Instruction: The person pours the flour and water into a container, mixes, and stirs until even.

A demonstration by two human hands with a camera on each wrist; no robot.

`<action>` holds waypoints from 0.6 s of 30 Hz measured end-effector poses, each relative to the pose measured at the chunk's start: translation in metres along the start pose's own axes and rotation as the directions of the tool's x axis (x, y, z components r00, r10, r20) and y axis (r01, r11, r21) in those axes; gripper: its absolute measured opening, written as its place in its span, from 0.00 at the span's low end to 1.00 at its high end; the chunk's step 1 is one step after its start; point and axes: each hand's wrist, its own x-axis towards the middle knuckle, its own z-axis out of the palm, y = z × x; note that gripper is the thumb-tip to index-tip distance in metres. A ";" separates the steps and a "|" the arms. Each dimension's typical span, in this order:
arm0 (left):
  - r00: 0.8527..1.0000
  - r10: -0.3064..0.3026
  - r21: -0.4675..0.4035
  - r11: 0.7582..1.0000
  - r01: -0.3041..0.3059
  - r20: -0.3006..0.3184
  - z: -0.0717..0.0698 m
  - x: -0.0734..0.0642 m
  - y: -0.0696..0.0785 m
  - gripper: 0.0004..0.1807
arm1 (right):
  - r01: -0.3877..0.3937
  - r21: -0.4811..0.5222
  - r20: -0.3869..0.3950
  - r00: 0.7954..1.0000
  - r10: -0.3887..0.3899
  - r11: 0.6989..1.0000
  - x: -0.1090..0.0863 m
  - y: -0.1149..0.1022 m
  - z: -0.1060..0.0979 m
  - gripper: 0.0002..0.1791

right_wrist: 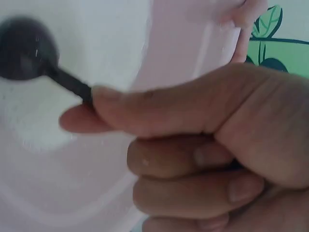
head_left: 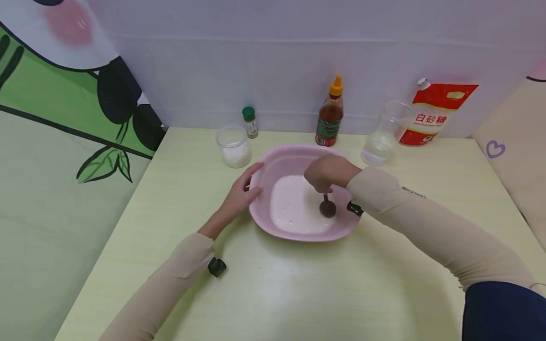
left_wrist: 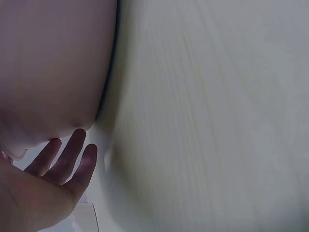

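Note:
A pink plastic basin (head_left: 298,233) holding a whitish liquid (head_left: 294,208) stands on the table. My left hand (head_left: 237,195) grips its left rim, thumb over the inner side. In the left wrist view, the fingers (left_wrist: 72,155) of that hand lie against the basin's outer wall (left_wrist: 58,63). Over the right half of the basin, my right hand (head_left: 326,173) holds a small dark spoon (head_left: 327,209), its bowl at the liquid. The right wrist view shows the spoon's handle (right_wrist: 72,83) pinched between thumb and forefinger, the other fingers curled into the palm.
Behind the basin stand a clear cup (head_left: 235,154) of white granules, a green-capped small jar (head_left: 250,124) and an orange-capped sauce bottle (head_left: 329,121). At the back right are a clear cup (head_left: 378,148) with clear liquid and a red-and-white sugar pouch (head_left: 431,116).

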 end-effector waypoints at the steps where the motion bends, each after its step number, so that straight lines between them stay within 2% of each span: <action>1: 1.000 -0.001 0.002 1.000 0.001 0.000 0.000 0.000 0.000 0.38 | 0.019 -0.011 0.028 0.999 -0.019 1.000 0.001 -0.003 -0.001 0.08; 3: 1.000 -0.002 0.004 1.000 0.002 0.001 0.000 0.000 0.000 0.38 | 0.075 -0.005 0.061 0.995 -0.074 0.997 0.005 -0.008 -0.002 0.08; 5: 1.000 -0.001 0.005 1.000 0.001 -0.001 0.000 -0.001 -0.001 0.38 | 0.160 0.046 0.045 0.986 -0.162 0.986 0.009 -0.011 -0.004 0.06; 8: 1.000 0.005 0.004 1.000 -0.005 -0.002 0.000 -0.001 -0.002 0.38 | 0.296 0.170 -0.038 0.955 -0.294 0.940 0.018 -0.013 -0.002 0.06; 10: 1.000 0.004 0.005 1.000 -0.004 0.000 0.000 -0.001 -0.001 0.38 | 0.346 0.225 -0.094 0.938 -0.333 0.911 0.022 -0.014 0.000 0.07; 12: 1.000 0.002 0.003 1.000 -0.002 0.001 0.000 -0.001 -0.001 0.38 | 0.326 0.254 -0.127 0.945 -0.303 0.911 0.025 -0.015 0.000 0.08; 16: 1.000 0.006 0.000 1.000 -0.006 0.002 0.000 -0.001 0.000 0.38 | 0.239 0.152 -0.158 0.964 -0.215 0.959 0.025 -0.011 -0.005 0.09; 18: 1.000 0.012 -0.004 1.000 -0.012 0.004 -0.001 0.000 -0.001 0.38 | 0.160 0.131 -0.187 0.973 -0.134 0.978 0.025 -0.006 -0.006 0.09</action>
